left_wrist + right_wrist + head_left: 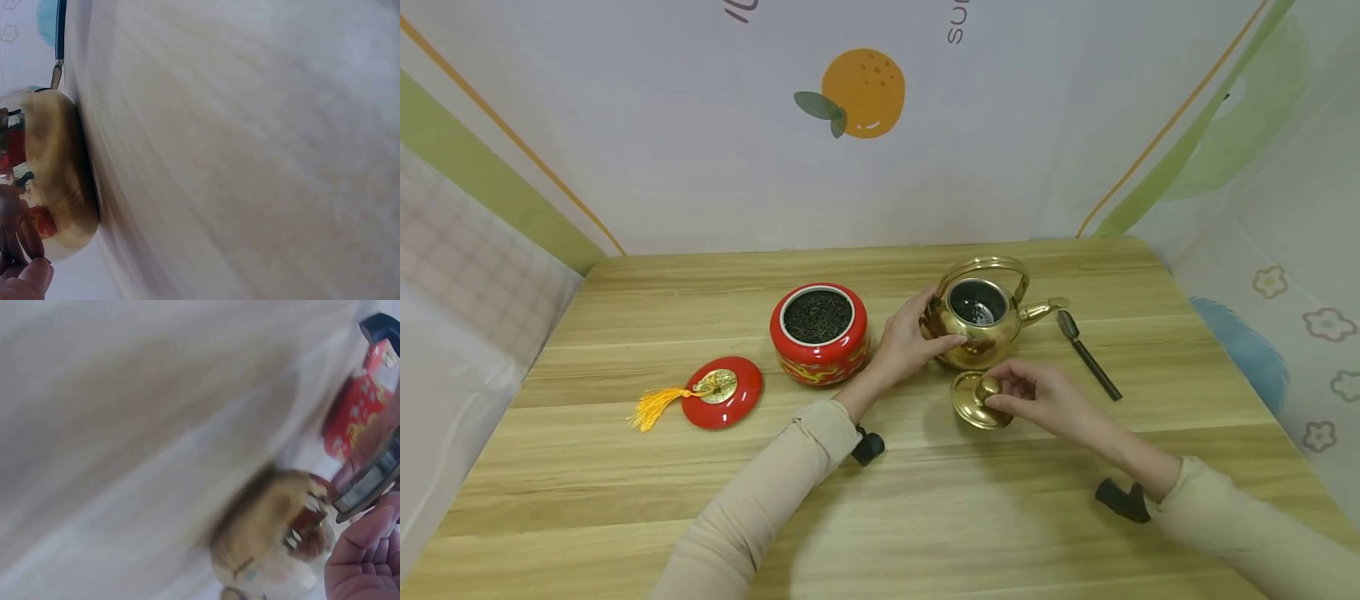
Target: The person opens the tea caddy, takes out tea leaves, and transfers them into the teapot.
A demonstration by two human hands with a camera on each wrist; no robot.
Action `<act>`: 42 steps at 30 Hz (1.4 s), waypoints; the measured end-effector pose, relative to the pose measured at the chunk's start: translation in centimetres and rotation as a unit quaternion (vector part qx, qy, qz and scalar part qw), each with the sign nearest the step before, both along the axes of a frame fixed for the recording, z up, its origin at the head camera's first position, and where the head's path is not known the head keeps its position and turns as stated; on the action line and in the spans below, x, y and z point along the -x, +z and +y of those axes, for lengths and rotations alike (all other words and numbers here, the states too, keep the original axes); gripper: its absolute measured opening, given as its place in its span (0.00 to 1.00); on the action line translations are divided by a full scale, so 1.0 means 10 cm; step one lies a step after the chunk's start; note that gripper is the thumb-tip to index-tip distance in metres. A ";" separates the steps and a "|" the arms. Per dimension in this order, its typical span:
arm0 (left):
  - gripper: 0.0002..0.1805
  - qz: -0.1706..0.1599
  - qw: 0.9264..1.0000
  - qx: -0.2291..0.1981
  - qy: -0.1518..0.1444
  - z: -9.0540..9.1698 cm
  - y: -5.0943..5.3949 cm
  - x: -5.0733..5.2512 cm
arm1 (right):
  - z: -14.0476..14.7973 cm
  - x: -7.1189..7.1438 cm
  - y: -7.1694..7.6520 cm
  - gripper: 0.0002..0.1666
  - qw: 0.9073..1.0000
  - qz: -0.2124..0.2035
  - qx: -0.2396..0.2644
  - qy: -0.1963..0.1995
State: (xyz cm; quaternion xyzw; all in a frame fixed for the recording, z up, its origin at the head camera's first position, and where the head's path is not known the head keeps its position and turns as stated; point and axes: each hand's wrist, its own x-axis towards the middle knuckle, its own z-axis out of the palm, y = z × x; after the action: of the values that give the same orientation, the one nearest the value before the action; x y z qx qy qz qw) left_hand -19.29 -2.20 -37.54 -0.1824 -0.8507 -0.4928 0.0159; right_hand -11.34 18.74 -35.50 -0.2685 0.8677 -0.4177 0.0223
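A gold teapot (1000,337) with a raised arched handle stands uncovered at the right of the table, a few dark tea leaves visible on its floor. My left hand (904,340) holds its left side, thumb on the front and fingers partly hidden round the side. My right hand (1037,396) pinches the knob of the gold teapot lid (967,402), tilted in front of the pot. In the right wrist view the lid (369,487) is edge-on. To the left of the pot, a red dragon-patterned jar (790,350) holds dark tea leaves (817,315).
A red jar lid (743,402) with a yellow tassel (655,408) lies at the left of the table. Right of the spout rests a dark-handled tea scoop (1090,358). A printed white curtain (700,167) rises behind the table's back edge.
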 end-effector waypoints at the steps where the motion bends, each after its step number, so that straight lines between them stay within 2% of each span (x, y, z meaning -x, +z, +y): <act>1: 0.44 0.001 1.000 0.001 0.000 0.00 0.00 0.00 | 0.01 0.01 0.03 0.11 1.000 -0.004 0.001 -0.008; 3: 0.44 0.000 1.000 0.003 0.000 0.00 0.00 0.01 | 0.03 0.02 0.09 0.11 1.000 -0.008 0.000 -0.027; 10: 0.43 0.000 1.000 0.012 0.003 -0.01 0.00 0.01 | 0.02 0.12 0.25 0.12 0.997 0.017 0.008 -0.079; 16: 0.43 0.007 1.000 0.009 -0.002 -0.02 -0.02 0.01 | -0.06 0.27 0.24 0.14 0.991 0.035 0.038 -0.122; 20: 0.43 -0.002 1.000 0.010 -0.001 -0.02 -0.02 0.00 | -0.12 0.36 0.22 0.15 0.987 0.057 0.030 -0.146; 26: 0.42 0.003 1.000 0.013 0.001 -0.02 -0.01 0.00 | -0.18 0.47 0.23 0.17 0.984 0.088 0.005 -0.155; 32: 0.41 0.006 1.000 0.002 -0.001 -0.01 -0.01 0.00 | -0.22 0.55 0.25 0.18 0.983 0.100 -0.004 -0.152; 42: 0.42 0.002 1.000 -0.001 -0.001 0.00 0.00 0.00 | -0.27 0.64 0.26 0.16 0.977 0.119 -0.015 -0.178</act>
State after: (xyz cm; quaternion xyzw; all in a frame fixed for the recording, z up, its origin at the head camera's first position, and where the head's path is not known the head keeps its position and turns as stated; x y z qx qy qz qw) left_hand -19.25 -2.24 -37.55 -0.1839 -0.8498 -0.4936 0.0174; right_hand -17.76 15.99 -32.93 -0.1570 0.9043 -0.3667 -0.1520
